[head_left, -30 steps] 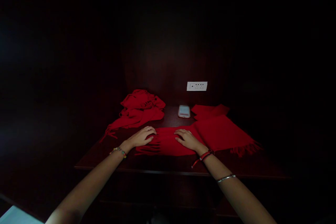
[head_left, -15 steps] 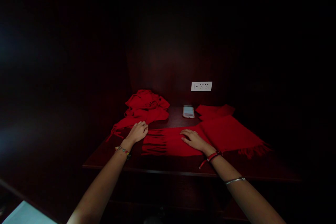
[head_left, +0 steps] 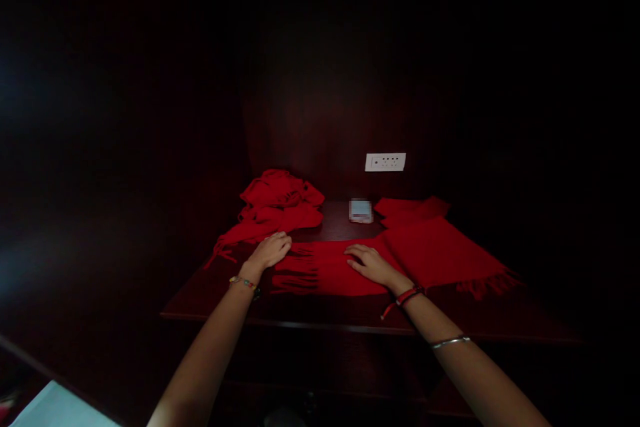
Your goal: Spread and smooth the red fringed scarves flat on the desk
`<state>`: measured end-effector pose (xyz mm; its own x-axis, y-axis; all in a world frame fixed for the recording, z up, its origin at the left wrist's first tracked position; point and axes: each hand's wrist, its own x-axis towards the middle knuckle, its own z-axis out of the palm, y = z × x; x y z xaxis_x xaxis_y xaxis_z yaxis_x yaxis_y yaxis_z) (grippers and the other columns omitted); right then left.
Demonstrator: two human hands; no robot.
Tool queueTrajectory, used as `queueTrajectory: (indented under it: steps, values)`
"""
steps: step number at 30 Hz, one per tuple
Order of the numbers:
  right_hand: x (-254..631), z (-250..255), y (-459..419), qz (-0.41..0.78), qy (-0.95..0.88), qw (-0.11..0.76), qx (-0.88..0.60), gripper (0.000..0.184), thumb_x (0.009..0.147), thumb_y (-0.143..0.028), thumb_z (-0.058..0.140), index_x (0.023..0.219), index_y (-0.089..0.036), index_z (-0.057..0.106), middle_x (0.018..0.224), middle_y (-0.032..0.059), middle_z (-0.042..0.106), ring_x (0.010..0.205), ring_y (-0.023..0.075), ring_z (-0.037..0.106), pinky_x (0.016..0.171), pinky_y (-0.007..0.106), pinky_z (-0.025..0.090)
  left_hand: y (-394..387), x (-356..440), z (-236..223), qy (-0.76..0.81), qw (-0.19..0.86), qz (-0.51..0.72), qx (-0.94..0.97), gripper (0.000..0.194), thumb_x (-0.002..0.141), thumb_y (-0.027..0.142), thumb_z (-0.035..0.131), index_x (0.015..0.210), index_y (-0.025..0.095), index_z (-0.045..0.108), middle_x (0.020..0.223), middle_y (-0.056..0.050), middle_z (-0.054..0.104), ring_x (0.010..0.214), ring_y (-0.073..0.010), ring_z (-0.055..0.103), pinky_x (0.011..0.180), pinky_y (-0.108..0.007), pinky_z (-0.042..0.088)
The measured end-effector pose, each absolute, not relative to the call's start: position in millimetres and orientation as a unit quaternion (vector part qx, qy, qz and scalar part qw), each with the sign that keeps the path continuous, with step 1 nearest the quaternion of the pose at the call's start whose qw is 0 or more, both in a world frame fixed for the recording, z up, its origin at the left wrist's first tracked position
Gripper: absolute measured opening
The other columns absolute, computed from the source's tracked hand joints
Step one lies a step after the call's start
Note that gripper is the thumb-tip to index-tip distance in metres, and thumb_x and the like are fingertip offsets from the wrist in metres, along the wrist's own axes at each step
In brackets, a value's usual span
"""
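A red fringed scarf [head_left: 430, 253] lies spread across the dark wooden table [head_left: 210, 293], bent at the middle with one tasselled end at the left. My right hand [head_left: 373, 265] lies flat on this scarf, fingers stretched out. My left hand [head_left: 271, 251] rests at the scarf's left fringed end with its fingers curled over the tassels. Whether it grips them I cannot make out. Both wrists wear bracelets.
A crumpled heap of red scarves [head_left: 273, 208] sits at the back left. A folded red cloth [head_left: 410, 207] lies at the back right. A phone [head_left: 361, 209] lies between them, below a white wall socket [head_left: 385, 161]. The room around is very dark.
My left hand slid off the scarf's middle to its left fringed end and curled its fingers. My right hand stayed flat on the scarf. The view shifted slightly.
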<state>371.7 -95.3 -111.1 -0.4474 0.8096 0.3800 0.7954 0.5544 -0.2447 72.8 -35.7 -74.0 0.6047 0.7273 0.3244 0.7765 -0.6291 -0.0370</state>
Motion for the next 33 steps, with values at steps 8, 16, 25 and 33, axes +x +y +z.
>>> queueTrajectory:
  steps: [8, 16, 25, 33]
  values:
    - [369, -106, -98, 0.02, -0.851, 0.232, -0.471, 0.031, 0.082, -0.029, 0.04, 0.107, -0.017, 0.054, 0.109, 0.0087, 0.055, 0.105, 0.0195, 0.046, 0.089, 0.035, 0.035, -45, 89, -72, -0.42, 0.11, -0.207, -0.877, 0.035, 0.087, 0.031, 0.025, 0.088, 0.018, 0.057, 0.094, -0.006, 0.055, 0.09, -0.0171, 0.049, 0.083, -0.031, 0.036]
    - [370, -108, -96, 0.027, -0.851, 0.238, -0.467, 0.03, 0.082, -0.028, 0.04, 0.106, -0.019, 0.055, 0.109, 0.0085, 0.055, 0.105, 0.0197, 0.046, 0.089, 0.036, 0.035, -38, 86, -78, -0.393, 0.05, -0.147, -0.906, 0.017, 0.078, 0.02, 0.039, 0.081, 0.019, 0.056, 0.085, -0.003, 0.054, 0.083, -0.0146, 0.049, 0.078, -0.026, 0.038]
    - [370, -107, -96, 0.026, -0.853, 0.241, -0.462, 0.029, 0.082, -0.027, 0.041, 0.105, -0.018, 0.055, 0.108, 0.0085, 0.056, 0.103, 0.0188, 0.047, 0.088, 0.034, 0.036, -46, 79, -67, -0.435, 0.065, -0.246, -0.864, 0.036, 0.088, 0.029, 0.023, 0.082, 0.016, 0.056, 0.086, -0.006, 0.053, 0.084, -0.0158, 0.048, 0.081, -0.029, 0.036]
    - [371, -109, -95, 0.026, -0.852, 0.242, -0.464, 0.029, 0.081, -0.027, 0.041, 0.106, -0.018, 0.055, 0.107, 0.0089, 0.056, 0.104, 0.0194, 0.047, 0.089, 0.036, 0.036, -56, 104, -69, -0.271, 0.001, -0.125, -0.955, 0.017, 0.081, 0.022, 0.037, 0.084, 0.02, 0.054, 0.088, -0.002, 0.051, 0.083, -0.0136, 0.047, 0.078, -0.024, 0.036]
